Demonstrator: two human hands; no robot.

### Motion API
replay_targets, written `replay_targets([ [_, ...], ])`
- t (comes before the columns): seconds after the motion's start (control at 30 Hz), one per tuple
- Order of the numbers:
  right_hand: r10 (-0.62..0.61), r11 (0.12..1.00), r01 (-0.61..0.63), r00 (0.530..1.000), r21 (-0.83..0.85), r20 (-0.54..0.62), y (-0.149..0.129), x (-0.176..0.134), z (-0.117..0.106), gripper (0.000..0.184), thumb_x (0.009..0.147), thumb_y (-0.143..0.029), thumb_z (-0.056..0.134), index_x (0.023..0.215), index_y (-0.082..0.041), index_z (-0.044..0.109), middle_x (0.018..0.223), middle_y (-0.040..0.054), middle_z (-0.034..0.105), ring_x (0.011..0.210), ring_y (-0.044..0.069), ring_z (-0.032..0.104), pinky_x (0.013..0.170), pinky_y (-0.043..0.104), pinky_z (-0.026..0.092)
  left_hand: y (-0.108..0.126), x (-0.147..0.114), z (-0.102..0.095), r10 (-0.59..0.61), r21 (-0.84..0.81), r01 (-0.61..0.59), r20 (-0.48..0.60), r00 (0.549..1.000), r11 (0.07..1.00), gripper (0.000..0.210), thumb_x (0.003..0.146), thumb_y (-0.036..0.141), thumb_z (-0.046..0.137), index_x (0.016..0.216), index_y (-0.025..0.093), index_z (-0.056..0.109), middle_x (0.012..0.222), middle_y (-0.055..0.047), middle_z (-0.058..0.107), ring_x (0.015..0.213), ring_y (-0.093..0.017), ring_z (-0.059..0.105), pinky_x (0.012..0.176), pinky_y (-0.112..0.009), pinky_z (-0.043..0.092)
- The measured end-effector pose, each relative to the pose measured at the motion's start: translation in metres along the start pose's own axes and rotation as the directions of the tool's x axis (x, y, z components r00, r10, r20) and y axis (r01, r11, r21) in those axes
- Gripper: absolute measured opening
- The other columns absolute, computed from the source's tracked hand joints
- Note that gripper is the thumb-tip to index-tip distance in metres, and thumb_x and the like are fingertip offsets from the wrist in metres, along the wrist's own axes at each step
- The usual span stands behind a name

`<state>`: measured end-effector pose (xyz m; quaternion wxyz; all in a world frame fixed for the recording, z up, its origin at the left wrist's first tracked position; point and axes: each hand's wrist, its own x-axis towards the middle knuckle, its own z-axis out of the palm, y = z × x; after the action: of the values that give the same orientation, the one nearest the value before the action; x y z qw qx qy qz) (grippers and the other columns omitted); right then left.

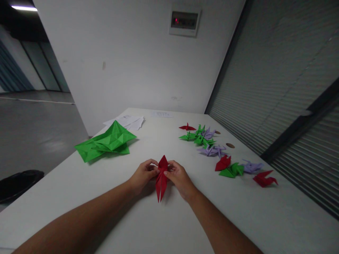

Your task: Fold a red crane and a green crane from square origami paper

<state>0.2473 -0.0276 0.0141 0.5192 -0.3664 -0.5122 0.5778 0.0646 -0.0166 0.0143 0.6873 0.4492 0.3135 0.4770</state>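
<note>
A red folded origami paper (162, 180) is held just above the white table (127, 218), close to its middle. Its single point faces away from me, and two narrow points with a slit between them face toward me. On its left edge, my left hand (144, 173) pinches the paper between thumb and fingers. My right hand (180, 176) grips the right edge in the same way, thumb on top. The fingertips beneath the paper are partly hidden.
Creased green paper sheets (109, 143) lie at the left, with white papers (129, 121) behind them. Several finished cranes in green, purple and red (265, 179) spread along the right side. A black-lined bin (19, 183) stands off the left edge. The wall (137, 63) closes the far end.
</note>
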Motion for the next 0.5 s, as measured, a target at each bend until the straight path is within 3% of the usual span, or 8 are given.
replay_targets([
  [0.27, 0.000, 0.999, 0.000, 1.000, -0.051, -0.014, -0.0020, 0.0001, -0.0010, 0.027, 0.071, -0.031, 0.083, 0.096, -0.021, 0.079, 0.093, 0.0037, 0.074, 0.082, 0.018, 0.066, 0.077, 0.031, 0.052, 0.0009, -0.0009, 0.0008, -0.002, -0.005, 0.002, -0.008, 1.000, 1.000, 0.034, 0.066, 0.029, 0.091, 0.088, 0.016, 0.068, 0.077, -0.002, 0.071, 0.068, -0.015, 0.066, 0.067, -0.027, 0.051],
  [0.5, 0.007, 0.998, -0.008, 1.000, -0.057, -0.017, -0.0032, -0.0009, -0.0021, 0.026, 0.072, -0.036, 0.083, 0.093, -0.021, 0.081, 0.093, 0.0054, 0.075, 0.077, 0.018, 0.066, 0.071, 0.030, 0.052, 0.0059, -0.0020, 0.0059, -0.017, 0.006, 0.017, -0.048, 0.999, 1.000, 0.035, 0.061, 0.029, 0.093, 0.083, 0.014, 0.070, 0.076, -0.004, 0.072, 0.066, -0.016, 0.066, 0.066, -0.028, 0.051],
])
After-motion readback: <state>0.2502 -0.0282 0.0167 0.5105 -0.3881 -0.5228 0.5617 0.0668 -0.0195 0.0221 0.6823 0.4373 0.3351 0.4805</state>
